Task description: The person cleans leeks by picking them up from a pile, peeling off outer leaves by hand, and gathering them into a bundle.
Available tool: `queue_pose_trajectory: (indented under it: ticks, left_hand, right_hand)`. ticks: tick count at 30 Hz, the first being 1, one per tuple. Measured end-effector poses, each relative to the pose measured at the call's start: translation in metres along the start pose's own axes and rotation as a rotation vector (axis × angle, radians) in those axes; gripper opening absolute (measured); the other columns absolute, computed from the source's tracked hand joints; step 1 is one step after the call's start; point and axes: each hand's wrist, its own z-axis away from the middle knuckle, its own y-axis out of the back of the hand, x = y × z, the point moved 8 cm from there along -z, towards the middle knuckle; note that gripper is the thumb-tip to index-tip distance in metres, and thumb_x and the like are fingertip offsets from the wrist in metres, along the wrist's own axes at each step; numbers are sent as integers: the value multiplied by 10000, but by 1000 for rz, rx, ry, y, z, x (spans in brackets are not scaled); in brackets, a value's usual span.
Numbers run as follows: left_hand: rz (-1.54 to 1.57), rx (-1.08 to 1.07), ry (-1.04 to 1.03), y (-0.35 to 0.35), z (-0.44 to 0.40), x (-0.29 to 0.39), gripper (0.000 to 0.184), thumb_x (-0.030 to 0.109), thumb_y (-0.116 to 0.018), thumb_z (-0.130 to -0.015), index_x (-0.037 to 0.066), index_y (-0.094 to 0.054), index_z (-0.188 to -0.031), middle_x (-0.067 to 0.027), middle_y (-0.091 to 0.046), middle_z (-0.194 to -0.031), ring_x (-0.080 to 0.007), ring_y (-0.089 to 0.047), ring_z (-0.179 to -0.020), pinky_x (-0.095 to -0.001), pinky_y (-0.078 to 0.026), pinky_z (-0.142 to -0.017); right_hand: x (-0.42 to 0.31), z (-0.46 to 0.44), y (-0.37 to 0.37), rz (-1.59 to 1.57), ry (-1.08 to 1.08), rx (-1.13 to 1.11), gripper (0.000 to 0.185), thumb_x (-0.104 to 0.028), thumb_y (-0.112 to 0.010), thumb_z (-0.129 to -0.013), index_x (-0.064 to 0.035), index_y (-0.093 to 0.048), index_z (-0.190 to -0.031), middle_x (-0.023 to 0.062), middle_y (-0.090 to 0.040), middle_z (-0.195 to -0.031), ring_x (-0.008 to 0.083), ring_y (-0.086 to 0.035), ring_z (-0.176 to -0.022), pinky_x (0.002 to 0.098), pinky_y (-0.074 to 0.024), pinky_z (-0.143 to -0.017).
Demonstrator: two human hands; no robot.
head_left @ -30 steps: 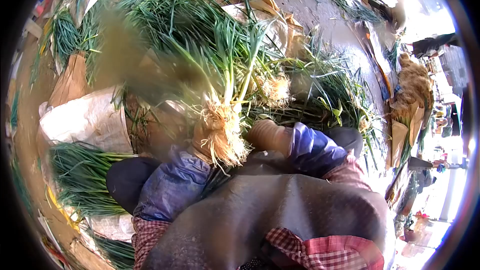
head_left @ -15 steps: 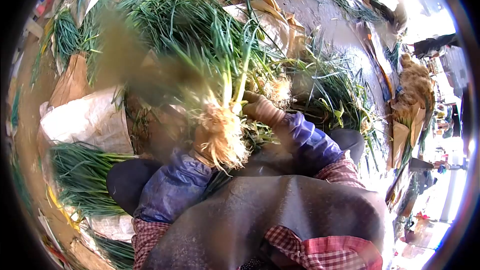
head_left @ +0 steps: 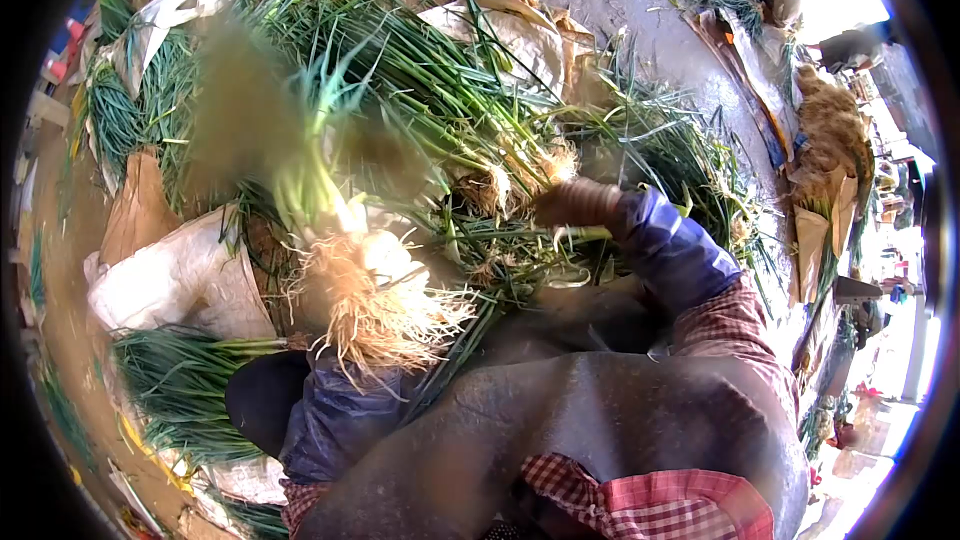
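A bunch of spring onions (head_left: 375, 295) stands upright at the left of centre, its pale roots spread toward me and its green tops pointing away. My left hand is closed around it, mostly hidden behind the roots; the blue-purple left sleeve (head_left: 345, 410) shows below. My right hand (head_left: 578, 202), with a banded covering, is at the root ends of a heap of spring onions (head_left: 420, 70) on the ground. Its fingers are blurred and partly hidden, and a pale stalk lies just beneath it. More rooty ends (head_left: 487, 188) lie between the hands.
A tied-looking bundle of greens (head_left: 185, 390) lies at left, near a white sack (head_left: 185, 280). More green onions (head_left: 690, 165) are piled to the right. A dark apron (head_left: 600, 410) covers my lap. A brown fibrous heap (head_left: 830, 130) stands at far right. Dark smudges blur the upper left.
My left hand has brought the onion bunch left and nearer, with its roots more toward me. My right hand has moved away from the bunch, rightward to the heap's root ends.
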Motion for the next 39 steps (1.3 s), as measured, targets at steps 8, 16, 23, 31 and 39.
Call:
queue_pose_trajectory:
  ticks: [8,16,23,31,39]
  left_hand:
    - [69,83,2,22,-11,-20,496,370,-560,-872,86,-461,-1266,-103,-560,-1125,-242,-563,-980,-419,-506,-841]
    - [2,-47,-13,16,-14,-26,509,308,-636,-840,103,-461,-1272,-87,-540,-1181,-249,-546,-1040,-443,-506,-872]
    - [75,27,-74,22,-13,-23,527,162,-608,-826,120,-423,-1318,-99,-475,-1286,-275,-466,-1170,-532,-467,-926]
    - [139,-130,28,-10,-17,-26,459,378,-469,-932,112,-445,-1305,-102,-528,-1227,-284,-512,-1112,-547,-488,-874]
    - [-300,-76,-116,-32,-8,-18,621,156,-582,-829,101,-329,-1393,-157,-361,-1413,-315,-460,-1186,-523,-473,-910]
  right_hand:
    - [123,-134,102,547,-165,771,299,-190,-560,-857,-98,-595,-1140,79,-607,-1152,216,-567,-1062,340,-426,-948]
    - [24,4,101,-522,17,714,311,-286,-724,-779,-36,-680,-959,74,-671,-824,157,-607,-756,322,-501,-688]
    - [39,-59,34,-1811,231,316,661,-397,-625,-860,-66,-360,-1368,156,-495,-1285,280,-527,-1096,371,-416,-976]
    - [-60,49,116,771,-169,918,311,-189,-476,-925,-157,-540,-1228,104,-560,-1119,185,-549,-928,333,-495,-746]
    - [-94,102,113,-5,-83,1327,294,-283,-584,-865,-133,-579,-1117,24,-600,-661,167,-546,-570,325,-484,-565]
